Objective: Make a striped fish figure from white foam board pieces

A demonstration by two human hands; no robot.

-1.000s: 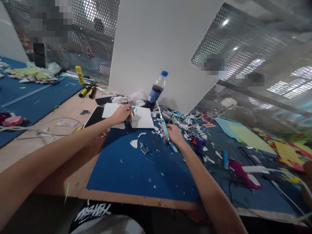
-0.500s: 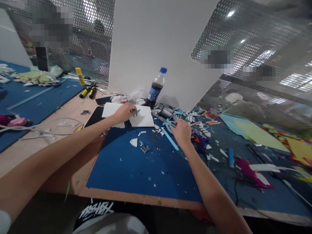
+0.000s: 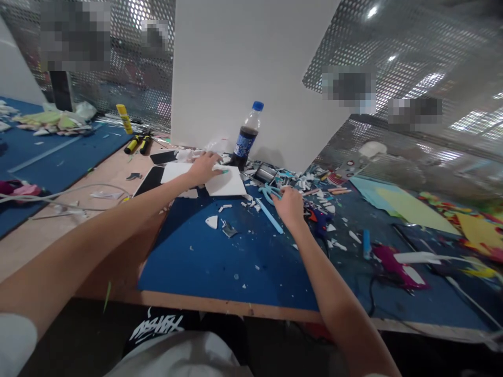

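Observation:
My left hand reaches over two white boards, its fingers stretched out and apart above the gap between them. The right-hand white board lies under my thumb, and a small teal piece shows at the thumb's tip; I cannot tell whether it touches. The other white board is partly covered by my wrist. My right hand is closed on the light blue handles of a pair of scissors, whose blades point left among the scraps. A light blue strip lies just left of this hand.
A cola bottle stands behind the boards, against a tall white panel. Scraps pile up at the back right. A glue gun lies right of my hand. Yellow-handled pliers and a glue stick are back left.
My left hand's fingers have spread and reach further back over the boards; the teal piece sits by the thumb now. My right hand stays at the scissors. The whole view has shifted slightly.

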